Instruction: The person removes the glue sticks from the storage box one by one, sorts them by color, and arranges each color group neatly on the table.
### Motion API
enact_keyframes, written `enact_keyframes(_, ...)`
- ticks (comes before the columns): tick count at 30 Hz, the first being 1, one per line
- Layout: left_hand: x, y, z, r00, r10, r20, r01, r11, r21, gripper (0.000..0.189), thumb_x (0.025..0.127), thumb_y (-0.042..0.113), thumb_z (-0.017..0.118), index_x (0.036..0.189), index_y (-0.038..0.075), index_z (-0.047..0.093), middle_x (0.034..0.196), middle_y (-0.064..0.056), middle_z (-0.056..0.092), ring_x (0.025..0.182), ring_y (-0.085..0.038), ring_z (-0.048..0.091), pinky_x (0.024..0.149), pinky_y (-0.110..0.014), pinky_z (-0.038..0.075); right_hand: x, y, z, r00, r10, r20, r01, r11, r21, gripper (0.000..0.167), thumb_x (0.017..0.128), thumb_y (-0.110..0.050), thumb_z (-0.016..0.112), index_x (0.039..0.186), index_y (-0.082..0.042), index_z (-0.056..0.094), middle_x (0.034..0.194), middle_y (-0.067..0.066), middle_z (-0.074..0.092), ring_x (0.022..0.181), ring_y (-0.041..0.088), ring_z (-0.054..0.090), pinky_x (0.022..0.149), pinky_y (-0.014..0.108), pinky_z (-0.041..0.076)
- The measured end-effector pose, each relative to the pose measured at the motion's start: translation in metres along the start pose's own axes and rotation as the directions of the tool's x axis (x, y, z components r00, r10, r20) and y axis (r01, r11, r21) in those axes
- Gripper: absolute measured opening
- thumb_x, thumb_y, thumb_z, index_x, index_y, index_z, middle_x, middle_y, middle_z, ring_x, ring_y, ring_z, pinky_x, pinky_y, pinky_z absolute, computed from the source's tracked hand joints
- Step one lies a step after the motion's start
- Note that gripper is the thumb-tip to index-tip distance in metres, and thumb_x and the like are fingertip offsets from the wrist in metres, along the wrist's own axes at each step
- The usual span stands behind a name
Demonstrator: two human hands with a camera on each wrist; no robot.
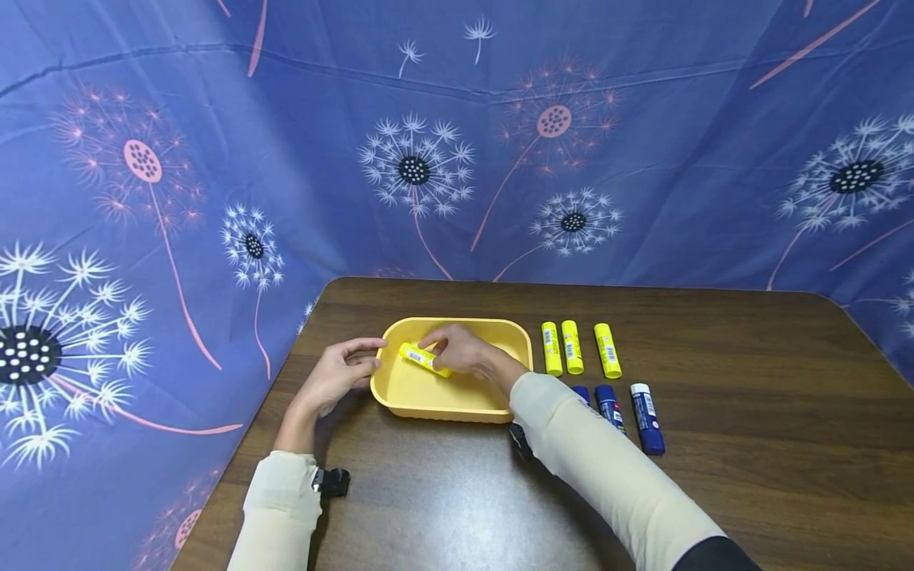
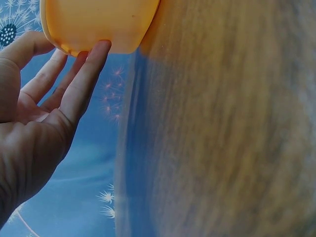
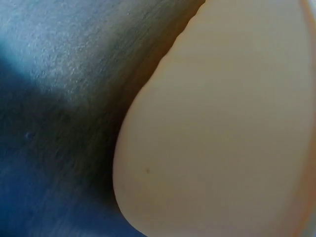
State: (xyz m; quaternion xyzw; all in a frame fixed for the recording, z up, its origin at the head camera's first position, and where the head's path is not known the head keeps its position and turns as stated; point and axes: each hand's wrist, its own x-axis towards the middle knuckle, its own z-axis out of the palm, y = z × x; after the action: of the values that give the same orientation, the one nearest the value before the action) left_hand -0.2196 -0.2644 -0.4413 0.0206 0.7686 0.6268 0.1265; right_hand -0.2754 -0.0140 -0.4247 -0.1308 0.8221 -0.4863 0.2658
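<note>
A yellow plastic bin (image 1: pixel 457 414) stands on the table. Inside it, a yellow glue stick (image 1: pixel 416 357) lies slanted near the left end, its right part partly covered by my right hand (image 1: pixel 460 349). The fingers of that hand pinch the stick, while the forearm crosses the bin's right front corner. My left hand (image 1: pixel 336 379) is at the bin's left end, fingertips against the outer wall and rim. From the left wrist, these fingers (image 2: pixel 81 81) look fairly straight against the bin (image 2: pixel 103 24). The right wrist view shows only the bin's outer wall (image 3: pixel 212 128) close up, with the hand out of sight.
Three yellow glue sticks (image 1: pixel 572 347) stand in a row right of the bin. Nearer me are a blue glue stick with a white cap (image 1: pixel 647 419) and blue ones (image 1: pixel 609 406) partly behind the right sleeve. A dandelion-patterned blue cloth (image 1: pixel 493 159) hangs behind the wooden table (image 1: pixel 757 412).
</note>
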Motion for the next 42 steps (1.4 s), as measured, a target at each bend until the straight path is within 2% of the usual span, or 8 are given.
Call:
enact_keyframes(5,0.001,0.000,0.000,1.000,0.005,0.007,-0.005,1.000,-0.004,0.047,0.099,0.002,0.059,0.145,-0.004,0.053,0.144,-0.031,0.056,0.115,-0.027,0.068,0.088,-0.038,0.063,-0.006,-0.004,-0.006,1.000,-0.028,-0.014,0.029,0.998,0.056,0.049,0.085,0.012,0.067,0.129,-0.006,0.072,0.109,0.012,0.064,0.100,0.020,0.055,0.071,0.020,0.050)
enact_keyframes(12,0.001,0.000,0.000,1.000,0.009,0.005,-0.009,1.000,0.003,0.047,0.099,0.003,0.060,0.145,-0.004,0.053,0.146,-0.031,0.054,0.116,-0.030,0.068,0.088,-0.038,0.063,-0.018,-0.013,-0.022,0.996,-0.080,-0.043,0.085,0.988,0.128,0.047,0.087,0.012,0.066,0.130,-0.006,0.071,0.108,0.011,0.062,0.099,0.019,0.055,0.076,0.026,0.052)
enact_keyframes(17,0.000,-0.001,0.000,1.000,0.005,-0.006,-0.005,1.000,0.012,0.047,0.098,0.003,0.060,0.145,-0.004,0.054,0.144,-0.031,0.056,0.116,-0.030,0.068,0.088,-0.038,0.064,-0.028,-0.020,-0.039,0.992,-0.099,-0.079,0.111,0.981,0.158,0.050,0.088,0.010,0.065,0.135,-0.008,0.068,0.114,0.012,0.062,0.104,0.021,0.054,0.089,0.036,0.055)
enact_keyframes(20,-0.001,0.000,0.000,1.000,0.003,-0.012,-0.002,1.000,0.015,0.047,0.098,0.003,0.060,0.144,-0.004,0.054,0.143,-0.031,0.057,0.114,-0.029,0.068,0.088,-0.038,0.064,-0.034,-0.020,-0.052,0.989,-0.104,-0.105,0.120,0.978,0.170,0.051,0.090,0.009,0.066,0.138,-0.007,0.065,0.121,0.014,0.062,0.109,0.023,0.055,0.096,0.038,0.055)
enact_keyframes(25,-0.001,0.001,0.002,1.000,0.004,-0.003,-0.004,1.000,0.014,0.048,0.098,0.003,0.060,0.145,-0.004,0.053,0.145,-0.030,0.055,0.111,-0.024,0.069,0.088,-0.038,0.063,-0.043,-0.010,-0.077,0.983,-0.073,-0.169,0.105,0.977,0.187,0.052,0.092,0.007,0.064,0.143,-0.007,0.062,0.131,0.018,0.060,0.118,0.027,0.056,0.096,0.032,0.054)
enact_keyframes(31,-0.002,0.001,0.002,1.000,0.003,0.003,-0.003,1.000,0.022,0.047,0.099,0.004,0.060,0.145,-0.004,0.053,0.145,-0.030,0.055,0.110,-0.022,0.070,0.088,-0.037,0.063,-0.054,0.006,-0.105,0.973,-0.001,-0.230,0.054,0.973,0.224,0.053,0.097,0.004,0.062,0.148,-0.010,0.056,0.141,0.018,0.052,0.127,0.029,0.050,0.108,0.043,0.050)
enact_keyframes(37,-0.001,-0.001,0.002,1.000,0.009,0.007,-0.009,1.000,0.010,0.046,0.099,0.003,0.060,0.145,-0.003,0.054,0.145,-0.030,0.056,0.106,-0.016,0.070,0.088,-0.037,0.063,-0.066,0.021,-0.128,0.953,0.021,-0.302,0.057,0.967,0.249,0.055,0.098,0.002,0.060,0.150,-0.010,0.054,0.133,0.016,0.051,0.120,0.027,0.049,0.107,0.043,0.047)
enact_keyframes(42,-0.001,0.000,0.003,1.000,0.011,0.009,-0.011,1.000,0.015,0.046,0.099,0.003,0.060,0.144,-0.003,0.054,0.144,-0.030,0.056,0.105,-0.015,0.070,0.088,-0.038,0.063,-0.082,0.036,-0.145,0.925,0.039,-0.378,0.064,0.965,0.255,0.056,0.097,0.000,0.060,0.152,-0.008,0.051,0.128,0.012,0.051,0.115,0.023,0.049,0.098,0.031,0.051)
